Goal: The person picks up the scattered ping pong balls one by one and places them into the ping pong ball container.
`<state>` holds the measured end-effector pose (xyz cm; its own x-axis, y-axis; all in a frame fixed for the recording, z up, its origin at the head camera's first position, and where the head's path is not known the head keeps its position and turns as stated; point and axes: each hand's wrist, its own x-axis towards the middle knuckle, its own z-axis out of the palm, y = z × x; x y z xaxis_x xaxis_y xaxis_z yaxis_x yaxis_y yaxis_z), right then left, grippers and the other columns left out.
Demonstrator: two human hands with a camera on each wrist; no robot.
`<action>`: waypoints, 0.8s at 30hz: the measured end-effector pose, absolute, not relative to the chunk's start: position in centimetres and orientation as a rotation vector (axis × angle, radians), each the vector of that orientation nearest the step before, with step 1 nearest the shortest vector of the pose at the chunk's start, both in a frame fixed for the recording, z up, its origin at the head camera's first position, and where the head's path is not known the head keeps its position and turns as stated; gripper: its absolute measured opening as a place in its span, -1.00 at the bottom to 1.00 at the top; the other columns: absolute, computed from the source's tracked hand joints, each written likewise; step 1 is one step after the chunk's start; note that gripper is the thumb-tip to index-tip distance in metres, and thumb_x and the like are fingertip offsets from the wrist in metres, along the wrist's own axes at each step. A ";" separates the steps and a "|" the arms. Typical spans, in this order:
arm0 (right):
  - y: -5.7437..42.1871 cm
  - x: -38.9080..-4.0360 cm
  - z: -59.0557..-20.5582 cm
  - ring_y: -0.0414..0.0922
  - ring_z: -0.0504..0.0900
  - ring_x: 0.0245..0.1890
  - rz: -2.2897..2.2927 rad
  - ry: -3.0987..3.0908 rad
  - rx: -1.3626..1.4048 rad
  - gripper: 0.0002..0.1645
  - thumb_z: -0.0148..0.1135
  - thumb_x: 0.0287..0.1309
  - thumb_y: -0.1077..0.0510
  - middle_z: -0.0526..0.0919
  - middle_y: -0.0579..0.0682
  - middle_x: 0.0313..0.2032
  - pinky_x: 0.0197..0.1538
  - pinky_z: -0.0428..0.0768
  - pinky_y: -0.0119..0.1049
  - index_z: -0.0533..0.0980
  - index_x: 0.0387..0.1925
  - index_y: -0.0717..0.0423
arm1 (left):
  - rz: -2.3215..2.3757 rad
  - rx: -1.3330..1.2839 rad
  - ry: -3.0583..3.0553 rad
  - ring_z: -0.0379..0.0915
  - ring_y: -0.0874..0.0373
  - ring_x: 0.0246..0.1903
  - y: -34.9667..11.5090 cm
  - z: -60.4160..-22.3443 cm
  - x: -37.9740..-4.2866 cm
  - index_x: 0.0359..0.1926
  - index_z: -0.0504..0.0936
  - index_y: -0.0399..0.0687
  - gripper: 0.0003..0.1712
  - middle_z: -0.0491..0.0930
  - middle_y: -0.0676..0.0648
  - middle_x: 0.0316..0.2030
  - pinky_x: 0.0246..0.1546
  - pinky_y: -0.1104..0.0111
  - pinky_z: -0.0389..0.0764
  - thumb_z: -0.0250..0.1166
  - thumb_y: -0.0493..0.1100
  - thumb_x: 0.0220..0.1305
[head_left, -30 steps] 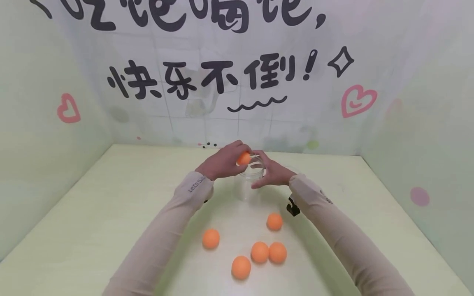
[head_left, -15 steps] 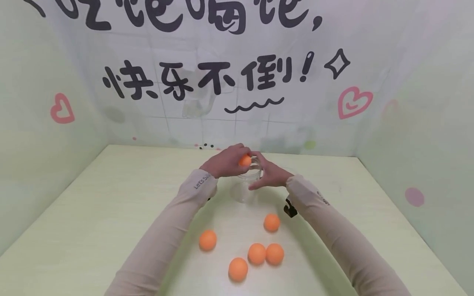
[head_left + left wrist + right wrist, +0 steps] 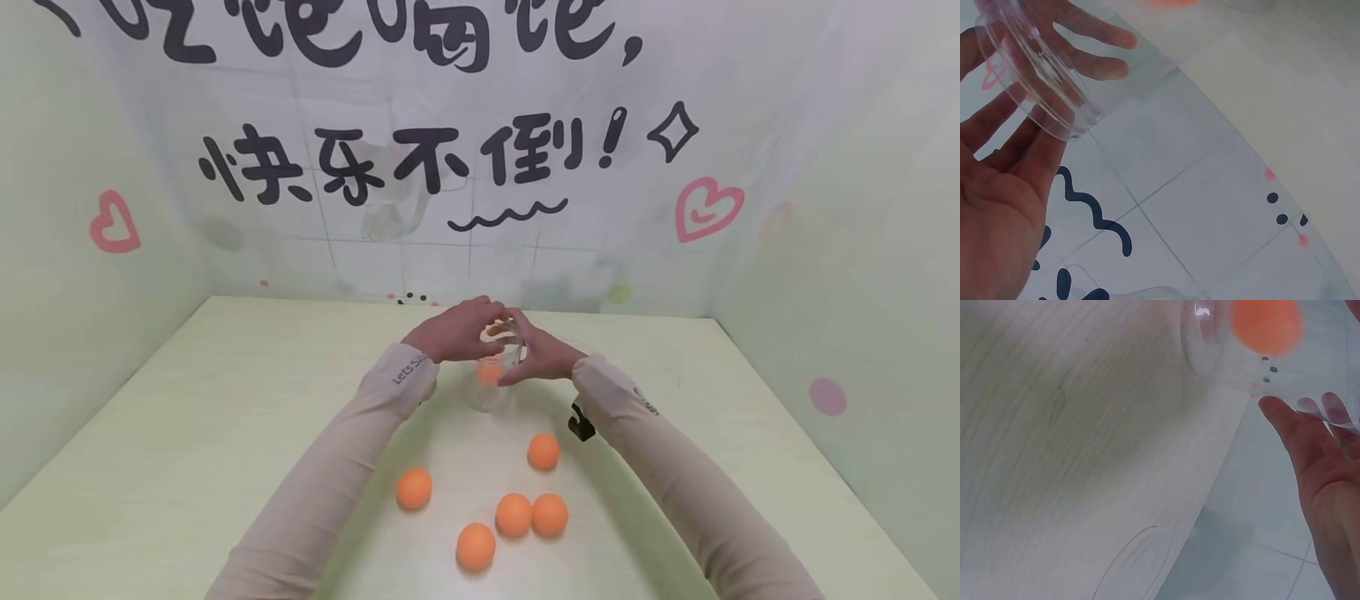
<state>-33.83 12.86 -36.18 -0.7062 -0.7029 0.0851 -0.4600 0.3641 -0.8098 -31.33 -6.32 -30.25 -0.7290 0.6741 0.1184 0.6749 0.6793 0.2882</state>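
Tabletop (image 3: 187, 433): jarred ball (image 3: 490, 372) below left hand (image 3: 454, 330)

- One ball (image 3: 489, 371) inside the jar (image 3: 484, 400), toward the rear of the surface (image 3: 262, 417)
- Five balls (image 3: 513, 515) before the jar: two touching, one behind them, one front-left, one farther left
- Disc (image 3: 1138, 565) right of the jar

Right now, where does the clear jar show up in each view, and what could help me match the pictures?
Head: the clear jar is just below the picture's middle, between the left hand and right hand.
Left wrist: the clear jar is at upper left, aslant in the frame.
Right wrist: the clear jar is at upper right, cut off by the top edge, an orange ball inside.
Shared landmark: the small black dots on the back wall.
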 end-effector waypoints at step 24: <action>13.1 -34.1 -36.6 0.17 0.25 0.34 -1.272 2.307 -1.079 0.14 0.44 -0.11 0.34 0.18 0.32 0.33 0.26 0.37 0.02 -0.10 0.36 0.07 | -0.572 -1.160 -2.832 0.47 -0.02 -0.12 -6.4 -30.4 -31.0 0.07 0.48 -0.21 -0.60 0.50 -0.23 -0.05 -0.05 0.20 0.51 0.24 -0.17 0.22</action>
<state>-34.12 13.10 -36.60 -0.6756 -0.7310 0.0957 -0.4710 0.3281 -0.8188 -30.96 -6.41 -30.40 -0.7222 0.6723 0.1625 0.6827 0.6552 0.3235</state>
